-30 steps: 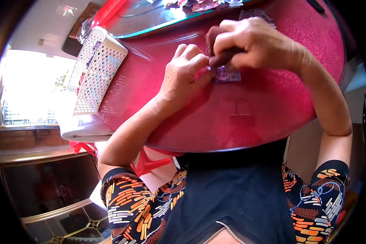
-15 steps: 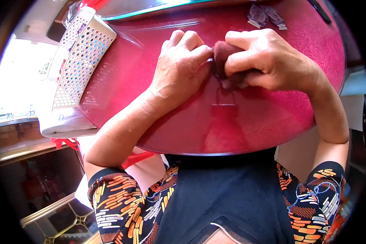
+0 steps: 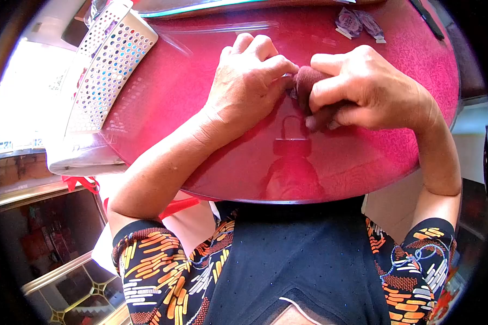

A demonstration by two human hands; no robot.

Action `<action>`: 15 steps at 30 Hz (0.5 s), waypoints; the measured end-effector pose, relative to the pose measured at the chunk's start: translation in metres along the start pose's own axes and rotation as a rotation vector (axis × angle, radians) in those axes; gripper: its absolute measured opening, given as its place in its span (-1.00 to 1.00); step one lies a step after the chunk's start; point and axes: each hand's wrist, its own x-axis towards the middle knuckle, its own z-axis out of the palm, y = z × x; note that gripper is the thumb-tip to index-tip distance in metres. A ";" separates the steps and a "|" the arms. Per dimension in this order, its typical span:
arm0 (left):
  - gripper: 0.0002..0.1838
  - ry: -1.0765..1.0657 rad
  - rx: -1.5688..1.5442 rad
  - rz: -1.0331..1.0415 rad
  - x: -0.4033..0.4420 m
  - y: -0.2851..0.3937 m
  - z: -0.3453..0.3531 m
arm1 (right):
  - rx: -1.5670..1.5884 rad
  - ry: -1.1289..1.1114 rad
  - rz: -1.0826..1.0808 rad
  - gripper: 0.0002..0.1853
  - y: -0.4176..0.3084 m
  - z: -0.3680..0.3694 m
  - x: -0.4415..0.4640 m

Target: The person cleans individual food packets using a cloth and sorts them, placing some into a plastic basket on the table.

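A brown soft cloth (image 3: 310, 81) is bunched in my right hand (image 3: 371, 89), whose fingers curl around it above the table. My left hand (image 3: 249, 76) is closed in a pinch, thumb and forefinger meeting at the cloth's left edge. A small shiny, greyish piece (image 3: 293, 93) shows just beneath those fingertips, against the cloth. Whatever the left fingers pinch is mostly hidden, and I cannot tell whether it is joined to the cloth.
The round red table (image 3: 228, 162) has a glossy, reflecting top. A white perforated basket (image 3: 111, 70) stands at its left edge. Small purple-printed packets (image 3: 358, 23) lie at the back right, near a dark slim object (image 3: 427, 20). A teal-edged item (image 3: 211, 8) lies at the back.
Both hands have shifted slightly to the right together with the brown cloth. Less of the cloth's lower part shows below the right fingers. The view has moved a little.
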 end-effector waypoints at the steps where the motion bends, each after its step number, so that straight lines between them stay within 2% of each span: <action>1: -0.76 -0.013 0.004 -0.006 0.000 0.000 0.000 | 0.060 0.008 -0.002 -0.80 0.006 0.001 0.001; 3: -0.75 -0.022 0.002 -0.009 -0.001 0.000 0.000 | 0.109 0.093 0.090 -0.76 0.014 -0.001 0.002; 5: -0.75 -0.007 -0.004 -0.005 -0.001 0.000 0.001 | -0.064 0.156 0.292 -0.69 0.018 0.001 0.000; 7: -0.74 -0.018 -0.003 -0.028 -0.001 0.001 0.002 | -0.207 0.144 0.161 -0.73 0.022 0.000 -0.003; 10: -0.73 -0.032 0.031 -0.029 -0.001 0.003 0.000 | -0.091 0.070 0.029 -0.82 0.005 -0.003 -0.001; 15: -0.72 -0.043 0.041 -0.023 0.001 0.006 -0.002 | -0.098 -0.018 -0.095 -0.76 -0.004 -0.002 -0.003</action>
